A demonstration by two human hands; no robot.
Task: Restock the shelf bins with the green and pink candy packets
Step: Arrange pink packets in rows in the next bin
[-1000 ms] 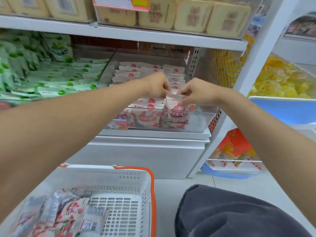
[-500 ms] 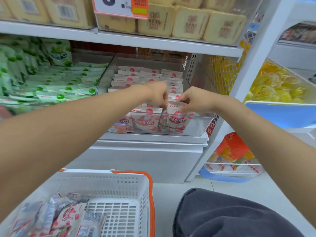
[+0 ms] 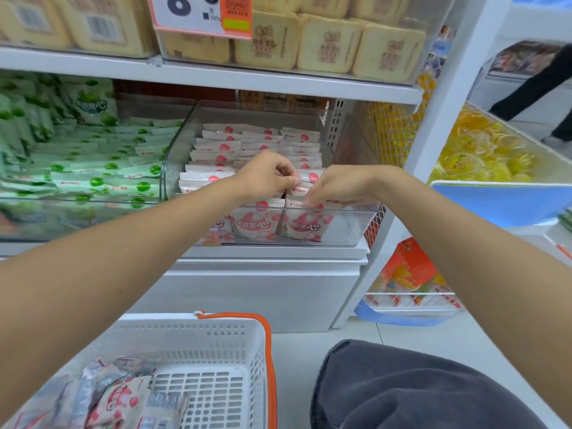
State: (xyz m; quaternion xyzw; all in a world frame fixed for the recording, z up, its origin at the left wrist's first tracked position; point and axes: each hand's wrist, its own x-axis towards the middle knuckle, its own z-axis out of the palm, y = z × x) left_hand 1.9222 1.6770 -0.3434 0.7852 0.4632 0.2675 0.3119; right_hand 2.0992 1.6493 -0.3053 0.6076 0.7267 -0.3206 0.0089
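Two-handed, reaches into clear plastic shelf bin [image 3: 349, 226] of glossy pink packets [image 3: 223, 147]: fingers of left hand [image 3: 266, 176] curled, pinching a packet top; fingers of right hand [image 3: 343, 185] straight, pressing front row. Green packets [image 3: 102, 178] leftward; slotted basket [image 3: 198, 339] below.

Bright even light, soft blur, wide-angle edge distortion
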